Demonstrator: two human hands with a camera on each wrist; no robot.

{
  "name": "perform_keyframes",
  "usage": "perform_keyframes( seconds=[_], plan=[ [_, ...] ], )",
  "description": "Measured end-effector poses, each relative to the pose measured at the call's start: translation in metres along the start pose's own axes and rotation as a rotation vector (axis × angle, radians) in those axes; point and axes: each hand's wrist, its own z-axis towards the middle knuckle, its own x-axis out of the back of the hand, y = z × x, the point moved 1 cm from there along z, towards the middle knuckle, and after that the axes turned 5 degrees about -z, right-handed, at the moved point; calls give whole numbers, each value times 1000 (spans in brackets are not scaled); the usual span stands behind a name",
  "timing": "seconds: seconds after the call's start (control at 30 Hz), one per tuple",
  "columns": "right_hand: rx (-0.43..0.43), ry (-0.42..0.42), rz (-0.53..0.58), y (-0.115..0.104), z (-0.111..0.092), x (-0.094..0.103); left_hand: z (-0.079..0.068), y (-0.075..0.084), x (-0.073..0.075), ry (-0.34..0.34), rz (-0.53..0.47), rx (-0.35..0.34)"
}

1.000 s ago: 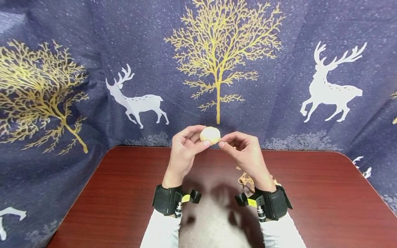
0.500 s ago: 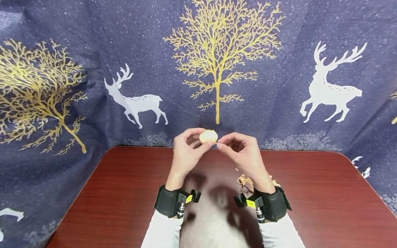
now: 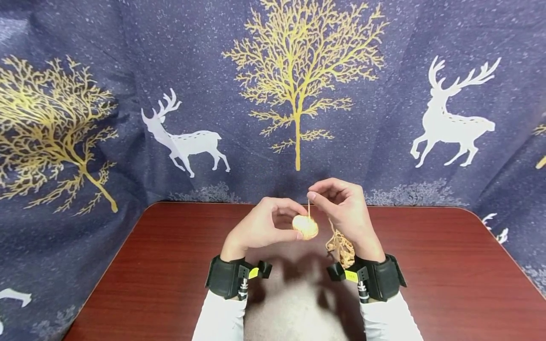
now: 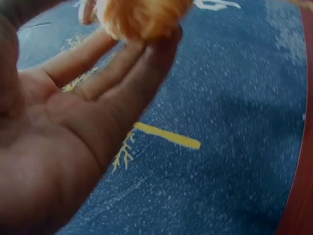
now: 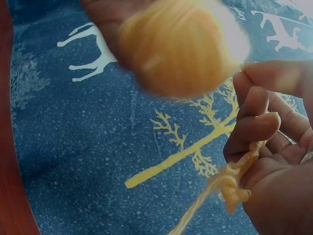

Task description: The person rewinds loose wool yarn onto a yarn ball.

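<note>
A small ball of pale orange yarn (image 3: 305,228) is pinched between the fingers and thumb of my left hand (image 3: 265,225), above the table. My right hand (image 3: 341,201), higher and to the right, pinches a strand that runs straight up from the ball. In the right wrist view the yarn ball (image 5: 183,49) looms large and blurred, and tangled yarn (image 5: 232,181) trails out from under the curled fingers of the right hand (image 5: 274,112). The left wrist view catches only the lower part of the ball (image 4: 144,17), resting against the fingertips of the left hand (image 4: 88,107).
A loose tangle of the same yarn (image 3: 341,248) lies on the reddish-brown table (image 3: 170,265), below the right hand. A dark blue cloth (image 3: 264,142) with trees and deer hangs behind the table's far edge. Black camera bands (image 3: 226,278) wrap both wrists.
The left hand has lowered and turned, taking the ball down and right. The right hand has moved slightly up and right, and a length of strand now stretches between it and the ball.
</note>
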Motion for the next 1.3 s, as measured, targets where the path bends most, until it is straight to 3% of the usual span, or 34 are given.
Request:
perform_keyframes(
  seconds=[0.13,0.27,0.47,0.73,0.83,0.93,1.0,1.13,1.3],
  plan=[
    [-15,-13,18,3,1,-1,-1,3,2,-26,-192,-91],
    [-27,-42,54,6,0,-5,-1,6,1,44,-362,-181],
    [5,-67,42,6,0,-11,3,7,-1,243,-492,-274],
    [-51,-91,-101,1,-1,-15,9,6,-4,547,-579,-250],
    [-53,-109,-130,0,-2,-16,11,5,-4,684,-509,-230],
    [-54,-117,-147,-2,-2,-17,12,2,-4,802,-338,-191],
    [-50,-116,-154,-3,-3,-17,12,1,-4,839,-201,-157],
    [-31,-92,-165,-3,-2,-16,10,-2,-2,801,38,-103],
    [-1,-51,-115,-1,-1,-10,6,-6,2,614,207,-58]
  ],
)
